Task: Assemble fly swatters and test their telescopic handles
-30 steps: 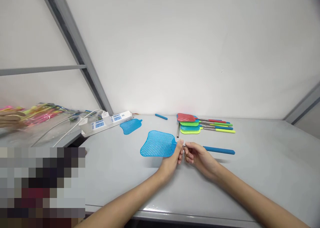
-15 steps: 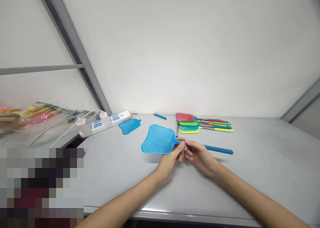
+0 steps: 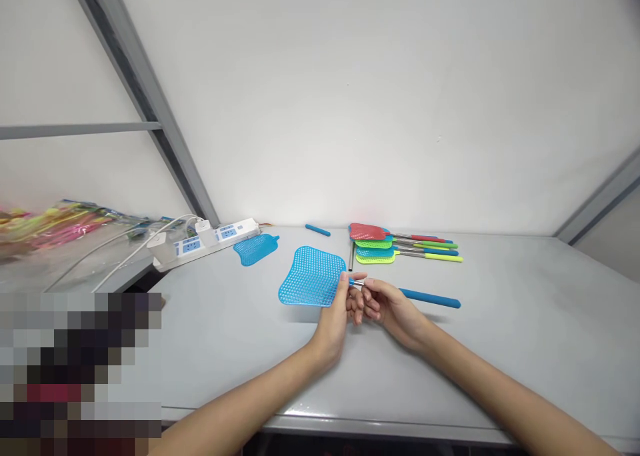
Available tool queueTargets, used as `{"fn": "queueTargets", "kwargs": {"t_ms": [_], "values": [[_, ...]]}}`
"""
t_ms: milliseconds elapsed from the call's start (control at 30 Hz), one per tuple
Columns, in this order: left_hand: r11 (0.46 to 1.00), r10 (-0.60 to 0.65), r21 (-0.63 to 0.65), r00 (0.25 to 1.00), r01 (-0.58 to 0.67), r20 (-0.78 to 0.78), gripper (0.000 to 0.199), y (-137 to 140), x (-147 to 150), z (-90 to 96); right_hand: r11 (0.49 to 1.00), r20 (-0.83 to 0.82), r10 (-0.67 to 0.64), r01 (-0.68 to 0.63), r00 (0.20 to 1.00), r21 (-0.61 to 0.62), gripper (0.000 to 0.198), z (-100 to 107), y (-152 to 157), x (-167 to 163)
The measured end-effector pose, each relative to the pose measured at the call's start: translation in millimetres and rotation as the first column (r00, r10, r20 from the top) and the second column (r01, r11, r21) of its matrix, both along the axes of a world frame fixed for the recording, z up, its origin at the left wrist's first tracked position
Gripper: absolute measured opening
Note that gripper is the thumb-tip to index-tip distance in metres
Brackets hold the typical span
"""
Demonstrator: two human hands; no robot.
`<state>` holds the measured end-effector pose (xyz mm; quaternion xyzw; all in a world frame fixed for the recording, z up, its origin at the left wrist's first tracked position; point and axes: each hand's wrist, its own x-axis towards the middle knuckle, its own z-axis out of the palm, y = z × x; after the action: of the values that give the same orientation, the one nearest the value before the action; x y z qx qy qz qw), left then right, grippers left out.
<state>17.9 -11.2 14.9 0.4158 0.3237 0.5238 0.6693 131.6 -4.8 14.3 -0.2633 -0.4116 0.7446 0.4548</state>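
Between my hands is a blue fly swatter, held just above the table with its mesh head to the left and its blue grip to the right. My left hand is closed on it, the thumb pressed at the neck where the head meets the metal rod. My right hand pinches the rod just beside it, with the grip sticking out beyond. A loose blue swatter head lies farther back on the left. Behind my hands are a short metal tube and a loose blue grip.
Stacked swatters in red, green, blue and yellow lie at the back right, handles pointing right. A white power strip with plugs and cables lines the left edge. Bagged colourful goods sit on a surface at far left.
My left thumb has slid from the rod onto the swatter's neck. My right hand keeps its pinch on the rod. The whole view has shifted slightly.
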Motion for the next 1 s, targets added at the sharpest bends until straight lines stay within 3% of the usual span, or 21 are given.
{"fn": "queueTargets", "kwargs": {"t_ms": [333,567,867,1000], "values": [[0.999,-0.035,-0.024,0.994,0.032,-0.102,0.050,1.0,0.2,-2.9,0.999,-0.029,-0.022,0.021,0.999,-0.046,0.021,0.5,-1.7,-2.0],[1.000,0.000,-0.021,0.990,-0.003,-0.138,0.049,1.4,0.3,-1.0,0.999,0.039,0.003,-0.002,0.999,-0.039,0.032,-0.2,-0.5,-0.7],[0.996,-0.056,-0.066,0.998,0.054,-0.031,0.047,1.1,1.1,0.9,0.997,0.014,0.009,-0.008,1.000,-0.082,0.031,-0.6,-0.5,-1.4],[0.992,-0.110,-0.062,0.993,0.112,0.032,0.047,2.5,-0.3,-0.4,0.992,-0.009,-0.044,0.043,0.999,-0.115,0.019,-1.2,-0.3,-2.5]]}}
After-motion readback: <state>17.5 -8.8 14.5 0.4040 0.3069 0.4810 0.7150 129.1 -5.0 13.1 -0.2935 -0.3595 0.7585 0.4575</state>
